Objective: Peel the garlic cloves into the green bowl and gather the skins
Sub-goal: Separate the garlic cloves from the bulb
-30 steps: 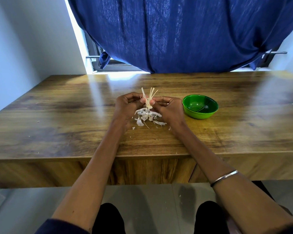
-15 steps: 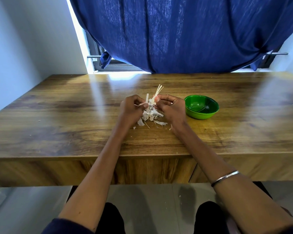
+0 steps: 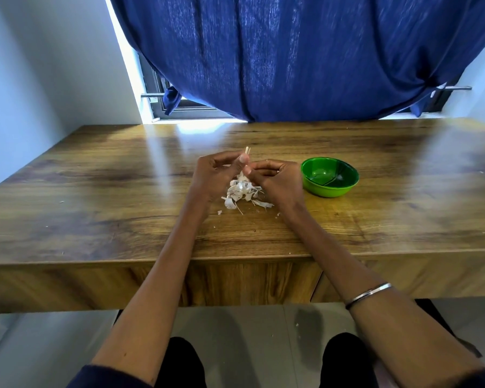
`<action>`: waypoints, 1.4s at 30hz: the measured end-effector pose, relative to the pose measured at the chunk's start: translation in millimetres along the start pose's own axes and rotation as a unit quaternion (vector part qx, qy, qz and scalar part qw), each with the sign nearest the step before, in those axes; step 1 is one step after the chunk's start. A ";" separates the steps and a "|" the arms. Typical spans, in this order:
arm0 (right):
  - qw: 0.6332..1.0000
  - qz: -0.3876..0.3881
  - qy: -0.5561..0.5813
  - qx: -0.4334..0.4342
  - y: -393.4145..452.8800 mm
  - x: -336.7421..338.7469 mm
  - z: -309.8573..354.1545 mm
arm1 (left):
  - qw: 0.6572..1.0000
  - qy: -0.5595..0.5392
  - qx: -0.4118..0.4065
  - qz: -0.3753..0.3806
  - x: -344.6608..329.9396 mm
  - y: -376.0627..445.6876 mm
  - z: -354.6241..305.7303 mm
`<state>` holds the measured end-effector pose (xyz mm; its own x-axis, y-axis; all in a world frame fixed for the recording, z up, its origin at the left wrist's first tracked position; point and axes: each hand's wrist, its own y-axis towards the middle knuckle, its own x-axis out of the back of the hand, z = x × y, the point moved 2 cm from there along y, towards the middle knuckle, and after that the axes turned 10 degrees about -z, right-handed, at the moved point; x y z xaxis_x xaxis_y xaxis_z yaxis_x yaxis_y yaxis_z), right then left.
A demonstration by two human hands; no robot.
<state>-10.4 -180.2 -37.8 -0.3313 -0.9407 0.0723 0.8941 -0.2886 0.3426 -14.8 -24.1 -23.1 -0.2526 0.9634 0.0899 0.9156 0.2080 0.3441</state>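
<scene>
Just left of the green bowl (image 3: 329,177), above the desk (image 3: 95,208), both hands meet with curled fingers around one small piece of garlic (image 3: 246,156). The left hand (image 3: 217,175) pinches it between thumb and fingertips, and pale stalk ends stick up past the thumb. The right hand (image 3: 275,179) closes its grip on the same piece from the bowl's side, thumb tip touching the left thumb; how much clove is left inside cannot be told, since the fingers hide it.

Directly beneath the hands, still left of the bowl, lies a loose heap of white garlic skins (image 3: 242,193) with thin stalk slivers, and a few crumbs are scattered toward the near edge. The bowl stands upright on the desk just beside the right hand, apart from it, and whether it holds cloves is unclear. A metal bangle (image 3: 368,295) circles the right forearm, nearer the viewer than the bowl. Beyond the bowl, a dark blue curtain (image 3: 305,57) hangs over the window.
</scene>
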 end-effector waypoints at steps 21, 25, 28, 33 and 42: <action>0.989 0.017 -0.117 0.093 -4.9 -5.0 1.3 | 0.970 -0.189 0.127 -0.087 1.4 -0.5 3.6; 0.989 -0.007 -0.097 0.110 -4.1 -4.3 1.8 | 0.970 -0.179 0.123 -0.109 4.9 1.8 6.3; 0.993 0.013 -0.035 0.116 -7.7 -5.7 8.0 | 0.972 -0.169 0.123 -0.107 3.8 0.9 4.8; 0.991 0.037 -0.051 0.121 -10.3 -7.5 8.8 | 0.977 -0.157 0.103 -0.099 1.9 -2.5 1.0; 0.987 0.038 -0.100 0.117 -7.9 -6.8 6.6 | 0.984 -0.114 0.105 -0.089 -3.6 -2.6 5.2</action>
<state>-17.2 -170.4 -34.8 -0.3404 -0.8970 0.2818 0.8317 -0.1475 0.5353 -14.6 -27.3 -29.2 -0.3600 0.9167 -0.1735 0.9138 0.3839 0.1325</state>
